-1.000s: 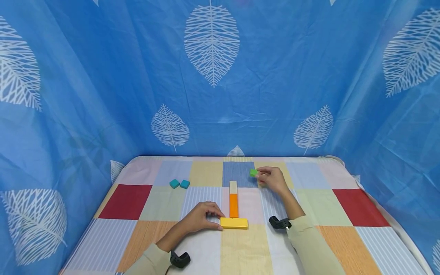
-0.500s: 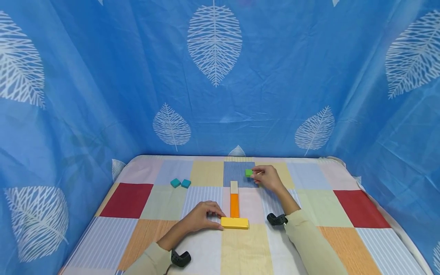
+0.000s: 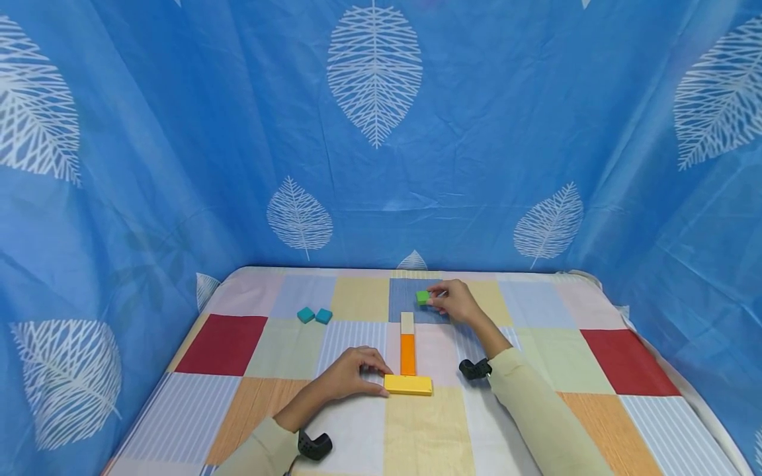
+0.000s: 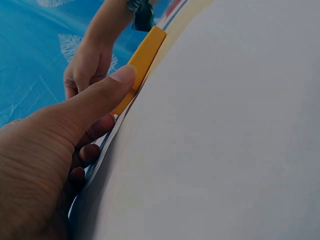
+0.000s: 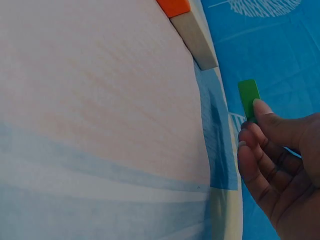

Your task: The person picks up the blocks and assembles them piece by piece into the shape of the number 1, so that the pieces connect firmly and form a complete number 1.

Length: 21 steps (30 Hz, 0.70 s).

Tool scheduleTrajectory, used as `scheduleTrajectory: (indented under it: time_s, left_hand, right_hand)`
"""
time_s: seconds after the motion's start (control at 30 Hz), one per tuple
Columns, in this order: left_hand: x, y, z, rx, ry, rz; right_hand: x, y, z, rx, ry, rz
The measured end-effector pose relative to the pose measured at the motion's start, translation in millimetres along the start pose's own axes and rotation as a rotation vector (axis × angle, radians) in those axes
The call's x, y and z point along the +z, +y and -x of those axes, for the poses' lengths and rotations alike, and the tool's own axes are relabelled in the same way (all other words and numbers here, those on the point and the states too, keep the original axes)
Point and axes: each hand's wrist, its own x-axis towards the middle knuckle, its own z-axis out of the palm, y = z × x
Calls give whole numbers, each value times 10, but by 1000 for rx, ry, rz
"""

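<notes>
My left hand (image 3: 356, 373) pinches the left end of a long yellow block (image 3: 408, 385) between thumb and fingers; the block lies crosswise on the cloth. Behind its middle, an orange block (image 3: 407, 354) runs straight away from me, and a cream block (image 3: 407, 322) continues that line at the far end. A small flat green block (image 3: 423, 297) is pinched in my right hand (image 3: 455, 301), just beyond and slightly right of the cream block. In the right wrist view, thumb and fingertips grip one end of the green block (image 5: 248, 97), apart from the cream block (image 5: 194, 40).
Two teal blocks (image 3: 306, 315) (image 3: 324, 316) lie side by side at the back left of the patchwork cloth (image 3: 280, 350). A blue leaf-patterned curtain (image 3: 464, 132) hangs behind the table and along both sides. Black devices are strapped at both wrists.
My right hand has carried the green block leftward, towards the far end of the cream block. The left hand stays at the yellow block, and the head view has shifted slightly.
</notes>
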Motion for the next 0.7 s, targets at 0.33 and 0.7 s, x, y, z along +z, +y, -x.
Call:
scheduleTrajectory:
  time_s: [0.33,0.7]
  left_hand:
    - [-8,2,-2,10,4,-30]
    - [-15,-5,1,19,4,-23]
  right_hand:
    - [93,-16,-99,-24,-70,43]
    - [191,-21,-193,-17,-102,58]
